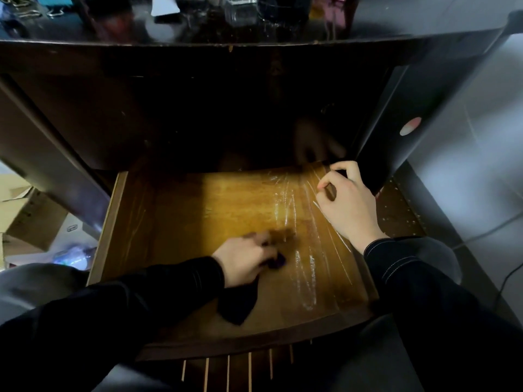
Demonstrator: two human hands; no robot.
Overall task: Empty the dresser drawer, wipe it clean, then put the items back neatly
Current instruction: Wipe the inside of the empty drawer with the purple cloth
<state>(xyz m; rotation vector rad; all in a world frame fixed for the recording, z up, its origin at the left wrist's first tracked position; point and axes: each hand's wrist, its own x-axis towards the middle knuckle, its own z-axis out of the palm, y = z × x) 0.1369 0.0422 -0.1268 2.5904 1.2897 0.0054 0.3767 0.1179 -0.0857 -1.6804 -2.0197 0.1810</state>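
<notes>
Looking straight down into the open drawer (113, 222), which is sticking out of the dark dresser (198, 43) toward the person. Nothing is sitting on the wooden bottom apart from a sheet of clear plastic film (294, 210) that is lying wrinkled and shiny across the right half.

The left hand (243, 261) is hovering low over the front middle of the drawer and is gripping a dark cloth (237, 306). Its fingers are curled around a bunched bit of it, and a dark lump is poking out at the fingertips. The rest of the cloth is trailing back under the wrist onto the drawer floor. That hand is pretty blurred, so finer finger detail is not showing.

The right hand (348, 205) is sitting at the back right corner, over the far edge of the film. Its fingers are curled in, with the thumb and first finger close together. Honestly I cannot tell whether it is actually pinching the film or just resting on it.

Both arms are wearing dark sleeves, and the right one is showing pale stitching. Glass things (240, 7) are standing on the dresser top, all blurry. Cardboard boxes (25, 216) are sitting on the floor to the left, and a dark cable (506, 281) is running along the floor on the right.
</notes>
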